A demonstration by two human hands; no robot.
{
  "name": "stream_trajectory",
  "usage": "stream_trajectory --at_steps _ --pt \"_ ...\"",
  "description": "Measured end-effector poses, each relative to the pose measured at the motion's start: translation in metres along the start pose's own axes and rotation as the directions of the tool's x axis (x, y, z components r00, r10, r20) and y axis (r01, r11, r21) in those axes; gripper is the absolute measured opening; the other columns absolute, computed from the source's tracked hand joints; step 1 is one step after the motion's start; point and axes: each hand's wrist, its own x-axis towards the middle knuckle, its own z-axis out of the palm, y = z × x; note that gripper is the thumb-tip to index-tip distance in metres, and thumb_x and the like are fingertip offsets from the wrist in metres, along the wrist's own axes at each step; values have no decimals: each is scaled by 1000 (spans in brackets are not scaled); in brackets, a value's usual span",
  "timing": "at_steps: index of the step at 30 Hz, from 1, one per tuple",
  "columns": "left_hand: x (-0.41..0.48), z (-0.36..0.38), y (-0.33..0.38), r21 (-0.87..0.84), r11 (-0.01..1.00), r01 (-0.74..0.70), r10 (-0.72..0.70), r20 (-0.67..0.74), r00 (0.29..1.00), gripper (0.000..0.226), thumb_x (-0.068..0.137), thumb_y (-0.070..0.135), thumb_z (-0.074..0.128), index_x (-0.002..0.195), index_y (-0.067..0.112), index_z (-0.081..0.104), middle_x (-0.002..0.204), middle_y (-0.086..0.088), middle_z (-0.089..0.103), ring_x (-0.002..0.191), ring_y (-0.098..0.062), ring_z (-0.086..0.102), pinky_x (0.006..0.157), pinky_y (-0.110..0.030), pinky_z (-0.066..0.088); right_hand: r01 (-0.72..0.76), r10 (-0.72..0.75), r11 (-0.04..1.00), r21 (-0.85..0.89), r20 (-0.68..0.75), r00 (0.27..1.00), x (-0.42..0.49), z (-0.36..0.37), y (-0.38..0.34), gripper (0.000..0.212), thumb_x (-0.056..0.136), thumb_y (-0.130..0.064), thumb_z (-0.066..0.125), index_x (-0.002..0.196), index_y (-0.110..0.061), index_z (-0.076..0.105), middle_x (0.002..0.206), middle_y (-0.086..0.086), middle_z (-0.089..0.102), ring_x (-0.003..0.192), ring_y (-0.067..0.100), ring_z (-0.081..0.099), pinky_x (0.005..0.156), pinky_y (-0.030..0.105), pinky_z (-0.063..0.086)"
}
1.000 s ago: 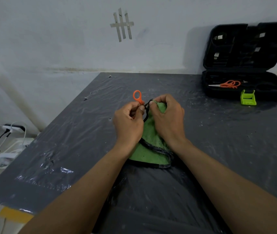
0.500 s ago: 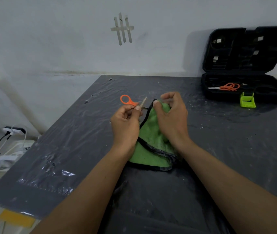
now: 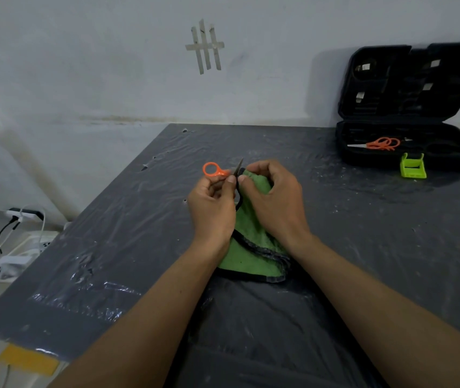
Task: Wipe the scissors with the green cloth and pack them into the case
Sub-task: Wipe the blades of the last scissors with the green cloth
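My left hand point(image 3: 213, 208) pinches a small pair of orange-handled scissors point(image 3: 215, 170); one orange ring sticks out to the left and a blade tip points up between the two hands. My right hand point(image 3: 272, 201) grips the top of the green cloth point(image 3: 254, 247), pressed against the blade. The cloth's lower part lies bunched on the table. At the back right stands the open black case point(image 3: 408, 155), with another pair of orange scissors point(image 3: 380, 143) lying in its lower half.
A lime-green latch point(image 3: 413, 166) hangs at the case's front edge. The table point(image 3: 111, 233) is covered in wrinkled grey plastic sheet. Beyond the table's left edge, a power strip with cables point(image 3: 21, 217) lies on the floor. The wall runs right behind the table.
The scissors have turned in my left hand, the orange ring swinging from upright to the left. A blade tip now shows above the cloth. The view has shifted slightly.
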Motion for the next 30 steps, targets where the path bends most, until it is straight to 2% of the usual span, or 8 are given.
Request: stream_trajectory --at_steps 5,10,14,23,30 --pt "-3 1 -1 37 997 -62 62 7 998 20 89 8 61 81 26 65 78 0 68 69 -8 62 66 -22 49 -9 8 999 -32 -28 1000 1 1 1 6 84 -27 67 88 -25 63 81 -18 63 81 0 61 73 24 50" --pt "-2 3 -2 65 995 -72 71 9 997 18 89 8 62 83 25 65 78 1 69 69 -5 63 63 -17 48 -38 35 998 -57 -56 998 1 4 -1 6 81 -23 66 85 -21 62 81 -11 64 86 15 61 81 43 50" --pt "-3 5 -2 62 995 -72 72 1 997 20 89 7 61 82 25 65 76 2 69 67 -1 62 61 -15 47 -54 49 997 -62 -83 995 1 5 -3 6 80 -22 65 83 -18 63 79 -9 64 83 17 60 79 42 50" --pt "-3 5 -2 87 994 -68 68 7 998 18 89 9 61 84 26 65 79 3 69 71 -4 63 66 -19 49 -71 65 996 -62 -89 994 2 4 3 3 81 -22 64 81 -22 61 79 -10 62 87 18 59 71 29 44" --pt "-2 2 -1 103 991 -86 86 6 996 20 89 9 62 83 28 65 82 5 69 77 -8 65 73 -24 53 -70 64 995 -66 -93 994 4 2 6 4 82 -20 64 81 -22 60 80 -10 62 88 18 59 76 32 47"
